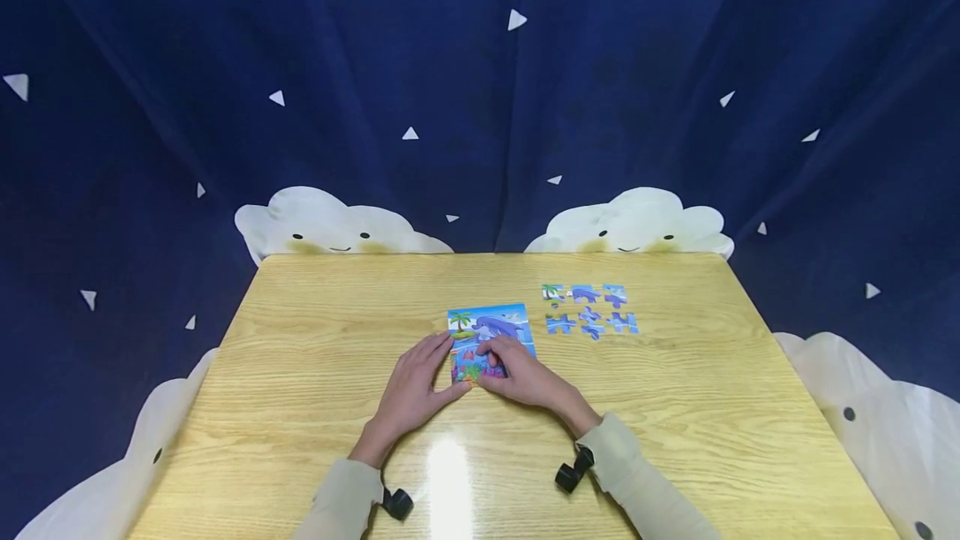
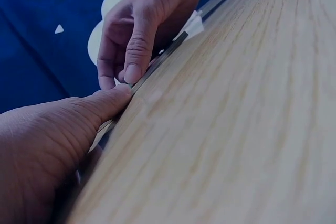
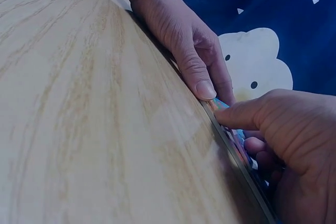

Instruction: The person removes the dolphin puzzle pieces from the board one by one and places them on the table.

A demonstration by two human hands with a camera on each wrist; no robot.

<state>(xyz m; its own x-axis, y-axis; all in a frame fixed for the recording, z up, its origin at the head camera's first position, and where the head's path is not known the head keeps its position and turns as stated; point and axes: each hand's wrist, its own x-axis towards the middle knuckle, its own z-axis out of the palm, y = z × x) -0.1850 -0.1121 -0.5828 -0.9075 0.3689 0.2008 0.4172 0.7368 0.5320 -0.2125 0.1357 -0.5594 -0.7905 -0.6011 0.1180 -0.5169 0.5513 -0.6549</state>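
Observation:
A dolphin jigsaw puzzle [image 1: 487,312] with a palm tree and sea plants lies flat on the table. My left hand [image 1: 412,382] rests along its left side, fingers fairly straight, with the thumb at the near edge. Over the lower right part, my right hand [image 1: 525,372] bends its fingers onto the picture while its thumb touches the near edge. In the right wrist view, both thumbs meet the edge of the puzzle [image 3: 234,139] close together. The right hand covers part of the picture.
To the right of the puzzle, several loose jigsaw pieces [image 1: 583,294] lie in two rows on the wooden table [image 1: 315,323]. A dark blue curtain [image 1: 420,90] with clouds and white triangles hangs around the table's back and sides.

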